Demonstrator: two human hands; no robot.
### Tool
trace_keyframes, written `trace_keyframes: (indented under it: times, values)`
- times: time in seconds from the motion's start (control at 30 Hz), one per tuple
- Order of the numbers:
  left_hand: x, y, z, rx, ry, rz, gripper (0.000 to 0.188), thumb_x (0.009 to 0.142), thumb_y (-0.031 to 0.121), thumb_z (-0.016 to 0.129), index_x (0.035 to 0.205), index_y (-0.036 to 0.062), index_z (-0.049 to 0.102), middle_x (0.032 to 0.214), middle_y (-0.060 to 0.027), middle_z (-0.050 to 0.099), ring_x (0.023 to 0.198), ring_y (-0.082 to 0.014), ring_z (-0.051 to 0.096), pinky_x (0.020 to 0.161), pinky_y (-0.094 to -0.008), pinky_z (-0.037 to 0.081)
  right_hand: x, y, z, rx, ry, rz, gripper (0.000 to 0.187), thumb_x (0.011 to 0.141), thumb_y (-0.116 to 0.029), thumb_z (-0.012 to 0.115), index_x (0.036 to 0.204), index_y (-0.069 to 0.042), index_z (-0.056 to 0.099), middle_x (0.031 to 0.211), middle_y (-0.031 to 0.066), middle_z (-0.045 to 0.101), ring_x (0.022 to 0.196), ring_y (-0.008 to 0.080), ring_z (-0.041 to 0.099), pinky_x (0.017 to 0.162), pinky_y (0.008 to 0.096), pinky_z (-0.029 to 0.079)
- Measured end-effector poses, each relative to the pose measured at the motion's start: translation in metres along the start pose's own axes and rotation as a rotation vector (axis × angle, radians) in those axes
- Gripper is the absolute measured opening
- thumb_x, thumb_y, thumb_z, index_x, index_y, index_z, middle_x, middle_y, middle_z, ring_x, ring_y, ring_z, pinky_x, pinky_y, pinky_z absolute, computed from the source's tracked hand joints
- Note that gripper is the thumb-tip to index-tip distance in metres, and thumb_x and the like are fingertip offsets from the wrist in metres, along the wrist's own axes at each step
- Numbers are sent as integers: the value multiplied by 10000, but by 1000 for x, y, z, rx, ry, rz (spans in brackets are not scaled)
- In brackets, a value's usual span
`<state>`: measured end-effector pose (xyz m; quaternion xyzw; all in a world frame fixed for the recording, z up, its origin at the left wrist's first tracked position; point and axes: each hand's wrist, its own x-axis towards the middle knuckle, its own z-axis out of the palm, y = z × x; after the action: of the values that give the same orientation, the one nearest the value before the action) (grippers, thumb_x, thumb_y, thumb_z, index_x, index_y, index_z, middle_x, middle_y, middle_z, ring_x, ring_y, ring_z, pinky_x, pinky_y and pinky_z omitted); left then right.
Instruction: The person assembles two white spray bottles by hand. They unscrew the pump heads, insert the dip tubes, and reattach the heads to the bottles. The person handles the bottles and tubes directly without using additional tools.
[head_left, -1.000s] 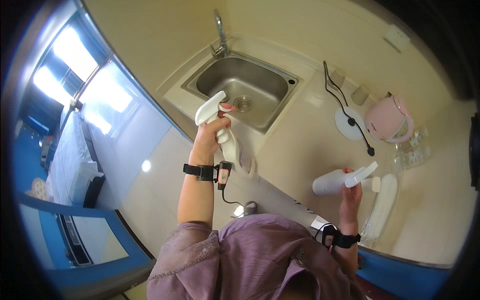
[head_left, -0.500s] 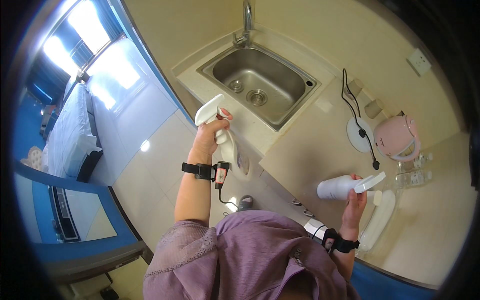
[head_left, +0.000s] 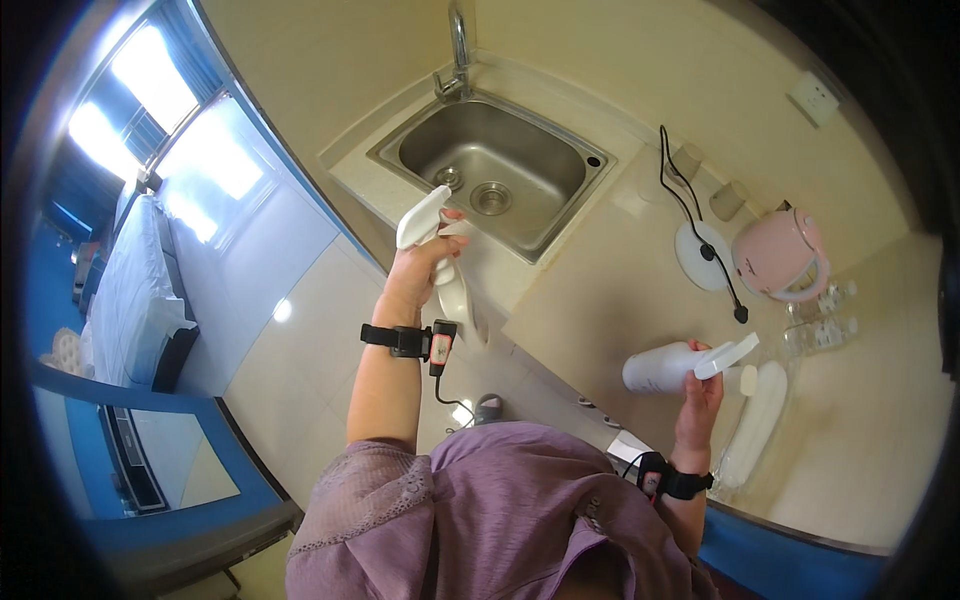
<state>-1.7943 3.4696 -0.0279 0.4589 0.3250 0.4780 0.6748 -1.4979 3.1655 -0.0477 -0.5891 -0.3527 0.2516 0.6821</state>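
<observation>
Wrapped round the neck of a white spray bottle [head_left: 454, 300] is my left hand [head_left: 412, 272], with fingers by its trigger. The bottle's nozzle head points up, near the front edge of the steel sink [head_left: 490, 262]. Over the beige countertop at the right, my right hand [head_left: 699, 408] grips a second white spray bottle [head_left: 655, 369] just below its trigger head. This bottle is tilted onto its side, with its base toward the left. Some of the right fingers are hidden behind its neck.
A pink electric kettle [head_left: 775, 252], its round white base [head_left: 697, 262] and a black cord [head_left: 690, 205] are on the counter. Two cups [head_left: 730, 200] stand by the wall. Clear bottles [head_left: 822, 335] and a long white packet [head_left: 757, 425] lie farther right. A tap [head_left: 457, 55] rises behind the sink.
The view has shifted, so the sink, kettle and counter sit farther left in it. Both hands keep hold of their spray bottles, and the left one appears closer to the sink.
</observation>
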Motion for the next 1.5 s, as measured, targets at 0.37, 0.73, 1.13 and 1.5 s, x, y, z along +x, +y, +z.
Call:
trace_keyframes:
  times: [0.37, 0.73, 1.13, 1.5]
  values:
    - [9, -10, -18, -70, -63, -41, 270, 683, -12, 625, 949, 35, 623, 879, -65, 646, 763, -142, 588, 714, -275, 475, -2, 3, -1, 12, 21, -6, 486, 914, -232, 639, 1312, -6, 476, 1339, 128, 511, 1263, 212, 448, 1082, 358, 297]
    - [-9, 10, -11, -106, -89, 0, 288, 678, -30, 580, 955, 35, 621, 892, -80, 656, 839, -158, 607, 763, -288, 488, -8, 2, 6, 4, 34, 22, 507, 915, -233, 628, 1317, 25, 460, 1341, 141, 501, 1272, 231, 440, 1095, 375, 286]
    - [-9, 18, 4, 16, -33, 93, 432, 680, -44, 559, 1104, 24, 606, 1069, -98, 642, 876, -155, 589, 803, -284, 468, -6, 1, 3, -1, 18, 14, 486, 920, -226, 621, 1311, 18, 467, 1324, 126, 509, 1261, 218, 445, 1094, 373, 287]
    - [-15, 27, 14, -387, -336, 71, 502, 638, -4, 606, 1139, 37, 603, 1038, -139, 631, 772, -163, 591, 745, -310, 470, 1, 0, -3, 15, 38, 17, 504, 905, -280, 653, 1291, -1, 486, 1312, 127, 520, 1248, 222, 455, 1091, 377, 296]
